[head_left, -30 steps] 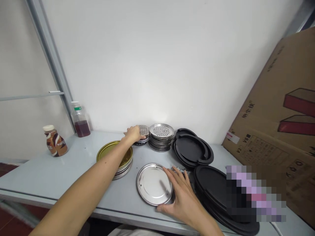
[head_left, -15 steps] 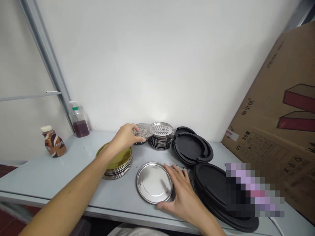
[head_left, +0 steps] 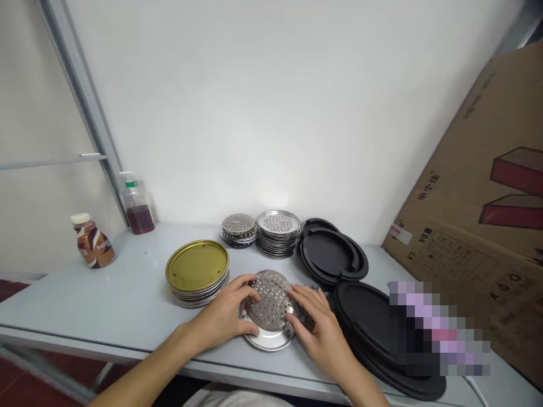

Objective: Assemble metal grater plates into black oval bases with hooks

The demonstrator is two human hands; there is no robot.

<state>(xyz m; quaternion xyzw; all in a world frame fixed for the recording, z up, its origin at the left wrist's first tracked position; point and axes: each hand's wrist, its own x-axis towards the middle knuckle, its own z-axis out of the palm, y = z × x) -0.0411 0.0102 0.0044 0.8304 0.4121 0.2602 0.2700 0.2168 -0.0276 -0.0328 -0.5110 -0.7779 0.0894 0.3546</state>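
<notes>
Two bare hands curl around a thin metal disc at the front of a table. The left hand (head_left: 233, 308) has its fingers bent over the disc's left edge and its thumb lower down on the same side, holding it between them. The right hand (head_left: 316, 325) is curved at the opposite edge, thumb and forefinger parted; whether it grips the disc or only steadies it, I cannot tell.

The perforated disc (head_left: 269, 299) is round, dull grey steel, its face rough with rows of small slots, like a grater. It lies over a smooth, shiny silver plate (head_left: 271, 341), whose pale lower rim shows as a crescent beneath it; whether the disc sits flat is unclear.

Just to the left stands a stack of round metal plates, topped by a glossy gold plate (head_left: 197, 265) with a raised rim. Behind, side by side, are a low pile of slotted discs (head_left: 238, 225) and a taller stack of rimmed silver sieves (head_left: 278, 224). To the right are matte black round trays (head_left: 326, 257) and larger, smooth black discs (head_left: 365, 311). The tabletop (head_left: 127, 305) is smooth and pale grey-blue.
</notes>
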